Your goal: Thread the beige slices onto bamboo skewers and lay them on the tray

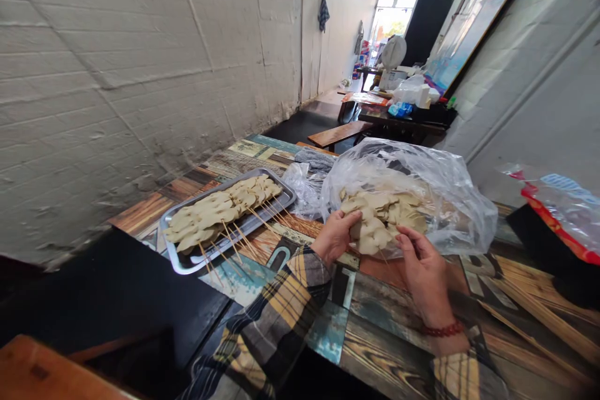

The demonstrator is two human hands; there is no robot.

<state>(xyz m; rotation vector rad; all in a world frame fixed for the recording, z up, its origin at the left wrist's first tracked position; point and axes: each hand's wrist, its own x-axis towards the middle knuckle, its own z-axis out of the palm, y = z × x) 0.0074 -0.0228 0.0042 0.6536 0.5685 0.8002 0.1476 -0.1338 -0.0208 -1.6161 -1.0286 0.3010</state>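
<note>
A clear plastic bag (450, 187) lies open on the table, filled with pale flat food slices (384, 215). My left hand (334, 234) reaches into the bag's mouth, its fingers curled on slices at the pile's left edge. My right hand (424, 272) is at the pile's near edge, fingers pinched round a thin wooden skewer with a slice at its tip. To the left a metal tray (185, 261) holds several finished skewers (220, 212) of the same slices, sticks pointing toward me.
The patterned wooden table (375, 331) runs along a white brick wall (117, 75). A heap of bare bamboo skewers (539, 306) lies at the right. A red and clear packet (557, 206) sits far right. Benches and cluttered tables (394, 112) stand down the corridor.
</note>
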